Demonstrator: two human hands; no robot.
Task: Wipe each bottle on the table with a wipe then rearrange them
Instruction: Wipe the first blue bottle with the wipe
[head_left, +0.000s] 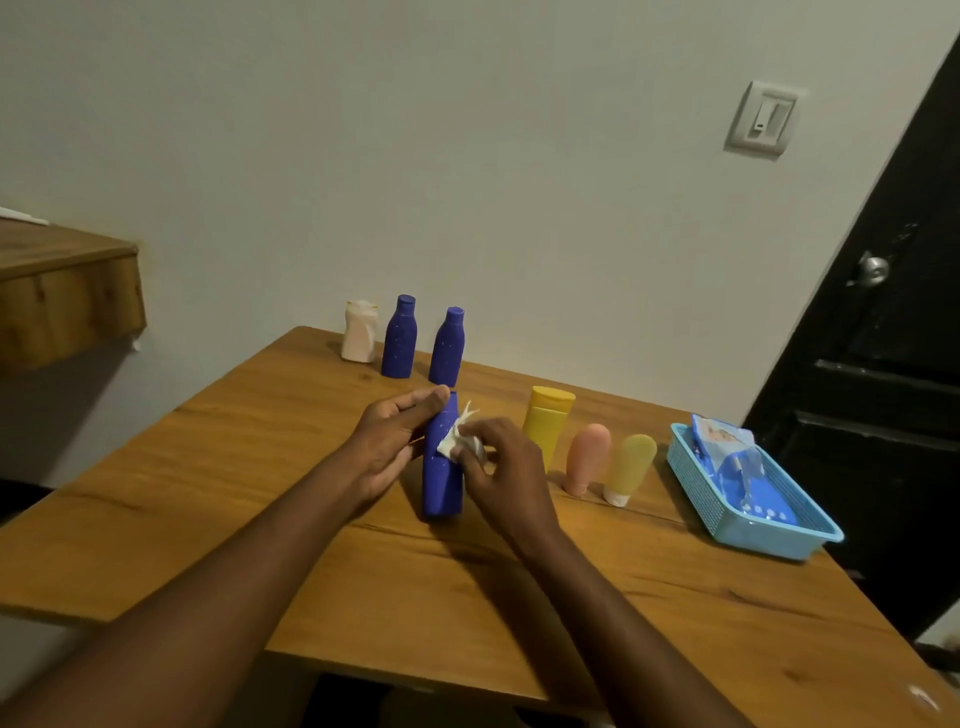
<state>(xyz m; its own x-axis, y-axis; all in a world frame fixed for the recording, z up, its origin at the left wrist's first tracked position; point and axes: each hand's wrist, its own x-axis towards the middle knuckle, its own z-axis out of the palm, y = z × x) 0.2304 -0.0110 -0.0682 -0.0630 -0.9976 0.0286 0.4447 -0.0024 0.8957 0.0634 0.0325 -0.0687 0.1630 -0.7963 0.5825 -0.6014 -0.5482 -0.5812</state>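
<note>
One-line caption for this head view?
Left hand steadies a blue bottle while right hand rubs it with a wipe.

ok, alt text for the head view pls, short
A person's left hand steadies a blue bottle upright on a wooden table while the right hand rubs it with a white wipe. Six more bottles stand behind and to the right, beside a blue basket of wipe packs.

Both bare forearms reach forward from the lower edge and come together near the middle; the left hand (387, 447) is turned with its palm to the right, fingers (423, 399) stretched and closed on a blue bottle (441, 478); the right hand (506, 475) is curled, its fingers pinching a white wipe (453, 441) against the bottle's side.
</note>
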